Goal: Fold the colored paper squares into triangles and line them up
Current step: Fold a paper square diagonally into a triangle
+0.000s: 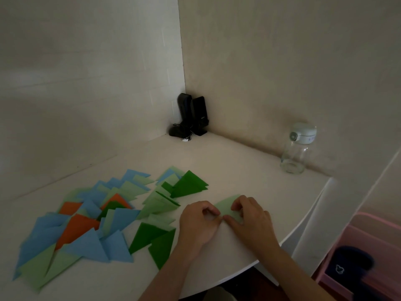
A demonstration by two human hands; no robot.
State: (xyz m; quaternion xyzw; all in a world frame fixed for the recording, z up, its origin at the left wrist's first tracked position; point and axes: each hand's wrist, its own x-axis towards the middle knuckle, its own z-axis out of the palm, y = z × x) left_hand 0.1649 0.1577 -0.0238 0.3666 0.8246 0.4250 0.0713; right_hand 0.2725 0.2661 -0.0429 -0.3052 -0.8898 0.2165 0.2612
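A light green paper (226, 206) lies on the white table (249, 170), partly folded, between my two hands. My left hand (198, 222) pinches its near left edge with curled fingers. My right hand (251, 216) grips the paper's right side, thumb pressing near the fold. Much of the sheet is hidden under my fingers. Left of my hands lie several folded triangles: blue ones (86, 246), orange ones (80, 227), light green ones (158, 205) and dark green ones (188, 185), overlapping in rough rows.
Two black speakers (193, 115) with a cable stand in the far corner against the walls. A clear glass bottle (297, 148) with a pale lid stands at the back right. The table's rounded edge runs close on my right; a pink bin (368, 246) sits below it.
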